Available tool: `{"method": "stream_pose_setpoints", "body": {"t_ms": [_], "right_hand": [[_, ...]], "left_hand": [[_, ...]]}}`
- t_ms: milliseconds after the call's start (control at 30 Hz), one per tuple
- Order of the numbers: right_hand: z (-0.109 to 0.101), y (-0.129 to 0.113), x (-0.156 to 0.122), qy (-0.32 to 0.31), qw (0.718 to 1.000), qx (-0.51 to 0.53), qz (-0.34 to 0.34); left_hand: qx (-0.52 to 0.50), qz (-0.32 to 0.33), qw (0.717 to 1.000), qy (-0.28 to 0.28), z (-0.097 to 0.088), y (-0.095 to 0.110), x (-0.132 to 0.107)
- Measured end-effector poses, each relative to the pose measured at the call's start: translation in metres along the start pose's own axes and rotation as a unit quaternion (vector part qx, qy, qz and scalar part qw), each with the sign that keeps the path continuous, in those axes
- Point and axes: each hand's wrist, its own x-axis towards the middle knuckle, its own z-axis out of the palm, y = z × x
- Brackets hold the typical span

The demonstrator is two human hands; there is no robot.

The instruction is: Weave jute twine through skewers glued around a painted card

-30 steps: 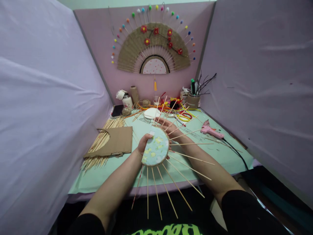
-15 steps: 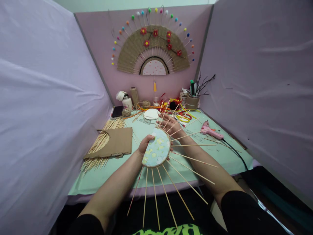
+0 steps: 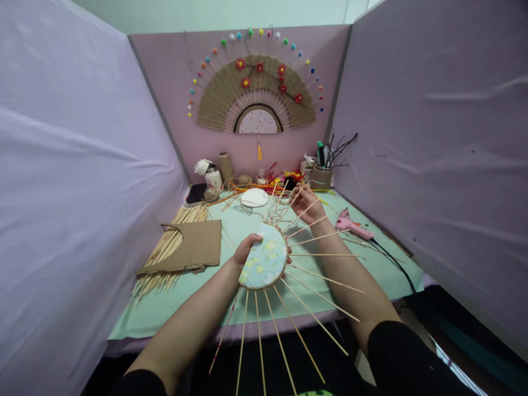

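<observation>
My left hand (image 3: 247,250) grips a half-round piece (image 3: 268,261) covered in blue and yellow-green patterned paper. Its thumb lies on the face, and fingertips show past the curved edge. Thin bamboo sticks (image 3: 291,335) fan out from that edge, several pointing toward my body. Behind the upper sticks is my right hand (image 3: 307,203), its fingers curled together at the tips. Loops of thin twine (image 3: 280,212) run from the top of the half-round piece toward those fingers. The pinch itself is small and partly crossed by sticks.
Cut cardboard (image 3: 202,245) lies over a bundle of sticks (image 3: 165,278) at left. A pink glue gun (image 3: 352,225) with a black cord rests at right. Behind are a white oval (image 3: 254,197), a phone (image 3: 197,192), jars and a holder with twigs (image 3: 322,176). A decorated fan (image 3: 258,82) hangs on the back panel.
My right hand has moved right and away from the half-round piece, its fingers drawing together. Twine loops spread farther right. My left hand keeps its grip, and the camera view has tilted slightly up.
</observation>
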Motion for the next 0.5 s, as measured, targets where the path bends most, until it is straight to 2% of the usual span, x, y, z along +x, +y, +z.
{"method": "stream_pose_setpoints", "body": {"t_ms": [200,367,500], "right_hand": [[0.006,-0.007,0.019,-0.045,0.999,0.007,-0.009],[0.018,-0.011,0.035,-0.055,0.998,-0.012,-0.023],[0.023,-0.007,0.044,-0.034,0.997,-0.067,-0.022]], "left_hand": [[0.019,0.008,1.0,-0.001,0.0,0.0,0.0],[0.012,-0.001,0.998,-0.056,0.006,-0.002,0.0],[0.006,-0.024,0.996,-0.09,0.01,-0.004,0.0]]}}
